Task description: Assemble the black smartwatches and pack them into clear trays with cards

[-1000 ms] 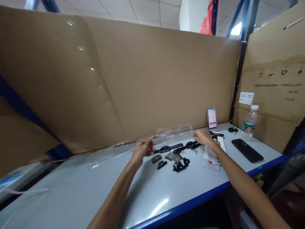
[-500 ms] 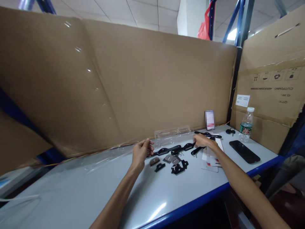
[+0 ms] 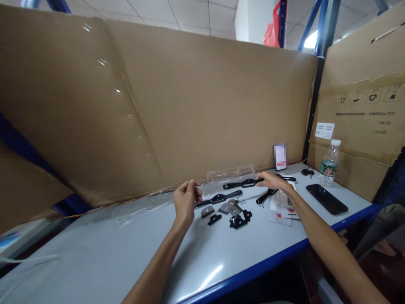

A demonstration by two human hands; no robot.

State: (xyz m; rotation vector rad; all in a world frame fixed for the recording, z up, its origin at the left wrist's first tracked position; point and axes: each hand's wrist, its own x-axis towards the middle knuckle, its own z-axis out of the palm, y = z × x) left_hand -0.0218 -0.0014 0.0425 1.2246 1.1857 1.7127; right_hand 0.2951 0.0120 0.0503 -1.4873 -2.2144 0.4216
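A tall sheet of brown cardboard (image 3: 202, 105) backs the pale grey table (image 3: 114, 257), and a brown printed cardboard box (image 3: 351, 139) closes off its right end. Clear, thin plastic packaging (image 3: 230, 174) lies along the rear edge.

Just in front of that packaging is a long black bar (image 3: 243, 184) with a broad slotted middle and slim ends; the right hand (image 3: 268, 180) grasps its right end. A matching second black bar (image 3: 218, 199) lies nearer the front edge, its left end by the left hand (image 3: 185, 199). That hand's fingers are curled, but I cannot tell whether they grip anything. A third black bar (image 3: 265, 196) and a fourth black bar (image 3: 288, 178) lie farther right, beside or partly over white sheets of card (image 3: 280, 206).

Toward the right end stand a clear bottle with a green label (image 3: 329, 166) and, flat near the front right corner, a black phone (image 3: 327, 199). A lit phone-like screen (image 3: 280, 156) is upright at the rear edge.

Loose grey metal plates (image 3: 207, 211) and notched black plates (image 3: 214, 219) lie mid-table. I judge the parts separate: no plate looks fitted on the two nearer bars; the farther two are unclear. Dark keys (image 3: 305, 172) lie near the rear right corner; smallest are silvery screw-like pieces (image 3: 243, 202), also loose.
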